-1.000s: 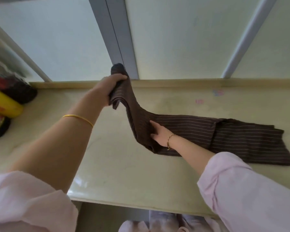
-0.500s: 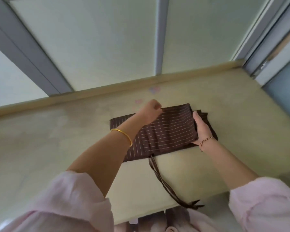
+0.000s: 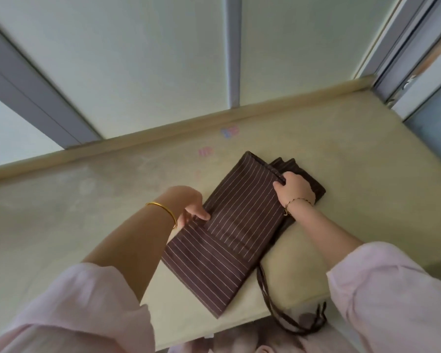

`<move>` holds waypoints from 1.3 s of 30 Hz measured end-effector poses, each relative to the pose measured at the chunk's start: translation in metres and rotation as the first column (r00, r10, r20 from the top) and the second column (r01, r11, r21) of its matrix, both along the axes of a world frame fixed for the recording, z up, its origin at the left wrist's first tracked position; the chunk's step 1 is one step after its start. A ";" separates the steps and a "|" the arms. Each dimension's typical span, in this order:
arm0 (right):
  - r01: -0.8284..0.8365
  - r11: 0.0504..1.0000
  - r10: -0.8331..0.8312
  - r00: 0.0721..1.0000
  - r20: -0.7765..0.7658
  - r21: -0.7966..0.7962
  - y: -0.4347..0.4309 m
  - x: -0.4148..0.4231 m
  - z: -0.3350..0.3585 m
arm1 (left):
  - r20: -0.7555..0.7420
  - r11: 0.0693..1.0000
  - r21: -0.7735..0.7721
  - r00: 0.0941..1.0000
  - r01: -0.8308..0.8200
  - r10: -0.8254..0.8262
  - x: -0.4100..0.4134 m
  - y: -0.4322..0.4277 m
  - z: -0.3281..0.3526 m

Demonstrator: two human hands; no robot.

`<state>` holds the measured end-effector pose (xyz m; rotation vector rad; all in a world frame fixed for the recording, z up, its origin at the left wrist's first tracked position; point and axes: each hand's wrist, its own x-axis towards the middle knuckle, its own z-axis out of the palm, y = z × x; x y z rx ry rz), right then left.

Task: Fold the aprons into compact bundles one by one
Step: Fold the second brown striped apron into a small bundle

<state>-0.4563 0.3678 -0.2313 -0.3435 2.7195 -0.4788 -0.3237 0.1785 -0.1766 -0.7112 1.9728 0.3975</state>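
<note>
A dark brown apron with thin white stripes [image 3: 229, 233] lies folded in layers on the pale yellow counter [image 3: 87, 215]. My left hand [image 3: 189, 207] pinches the left edge of the upper layer. At the far right edge of that layer, my right hand [image 3: 294, 188] grips the fabric with its fingers curled over it. The apron's brown ties [image 3: 278, 309] trail off the counter's front edge on the right.
Frosted window panes with grey frames [image 3: 232, 59] rise behind the counter's raised back lip [image 3: 138, 138]. A window corner with a metal frame [image 3: 402, 80] closes off the right end. Two small pinkish marks [image 3: 205, 151] lie on the counter behind the apron.
The long apron was folded over onto itself into a shorter stack. Both hands now hold the edges of the top layer, and the bundle sits turned diagonally.
</note>
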 end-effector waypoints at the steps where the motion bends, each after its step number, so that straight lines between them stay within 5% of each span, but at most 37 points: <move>1: -0.010 1.000 0.011 1.000 -0.019 0.025 0.001 -0.003 0.000 | -0.109 1.000 -0.006 0.994 0.008 -0.009 -0.004 0.001 -0.005; 4: 0.023 0.999 -0.024 0.999 -0.023 -0.042 0.013 -0.010 -0.005 | -0.436 0.999 -0.022 0.899 0.043 -0.048 -0.021 0.004 -0.017; 8: 0.103 0.970 -0.107 0.994 -0.010 -0.219 0.025 -0.015 -0.008 | -0.618 0.992 0.116 0.779 -0.042 0.105 -0.039 0.015 -0.020; 13: 0.198 0.949 -0.224 0.971 -0.080 -0.245 0.034 -0.020 -0.012 | -0.568 0.999 0.039 0.823 -0.003 0.025 -0.040 0.020 -0.031; 17: 0.170 0.983 -0.157 0.973 -0.168 0.066 0.036 -0.020 -0.010 | -0.554 0.998 0.057 0.832 0.004 0.028 -0.040 0.030 -0.037; 20: 0.134 0.986 -0.118 0.983 -0.141 0.104 0.036 -0.025 -0.008 | -0.571 1.000 0.018 0.821 0.001 0.010 -0.040 0.035 -0.036; 28: -0.319 0.948 0.309 0.899 -0.310 0.021 -0.030 -0.029 0.011 | -0.402 0.980 0.001 0.897 -0.198 0.182 -0.021 -0.007 -0.027; 31: -0.216 0.963 0.247 0.946 -0.211 0.160 -0.042 -0.029 0.007 | -0.538 0.972 -0.128 0.837 -0.195 0.097 -0.035 -0.019 -0.025; 33: -0.196 0.961 0.229 0.959 -0.167 0.196 -0.040 -0.028 0.003 | -0.623 0.970 -0.078 0.770 -0.230 0.133 -0.052 -0.017 -0.025; 39: -0.247 0.968 0.252 0.956 -0.152 0.050 -0.032 -0.031 -0.001 | -0.723 0.977 -0.061 0.684 -0.205 0.099 -0.091 -0.011 -0.035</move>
